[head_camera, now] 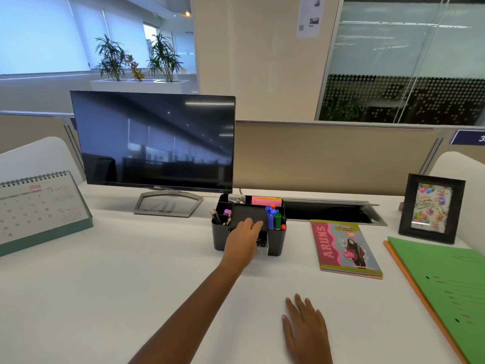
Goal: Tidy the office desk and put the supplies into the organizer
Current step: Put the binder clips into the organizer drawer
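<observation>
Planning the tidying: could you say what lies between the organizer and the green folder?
In the head view, a colourful notebook lies flat between organizer and green folder.

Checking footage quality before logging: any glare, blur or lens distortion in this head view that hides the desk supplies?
Head view: the dark monitor mirrors ceiling lights and blinds; head view, left edge: the calendar is soft, dates barely legible; head view: wide-angle stretch leans the pillar; light is even, and the markers in the organizer read clearly.
</observation>
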